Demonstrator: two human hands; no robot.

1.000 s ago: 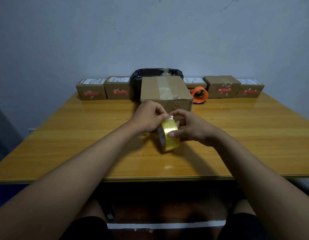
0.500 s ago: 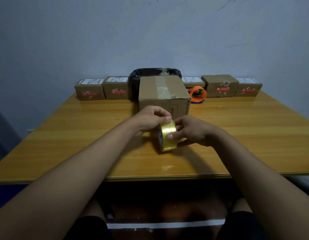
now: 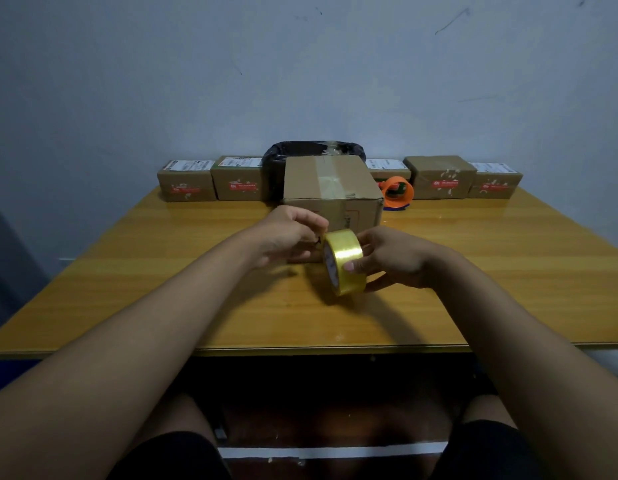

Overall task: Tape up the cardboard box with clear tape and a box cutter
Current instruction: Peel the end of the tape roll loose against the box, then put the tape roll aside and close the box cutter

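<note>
Both hands raised together, right hand [image 3: 394, 259] gripping, left hand [image 3: 290, 233] pinching

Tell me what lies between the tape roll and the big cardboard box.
Nothing stands there: the head view shows only a short stretch of bare table between the tape roll and the cardboard box.
</note>
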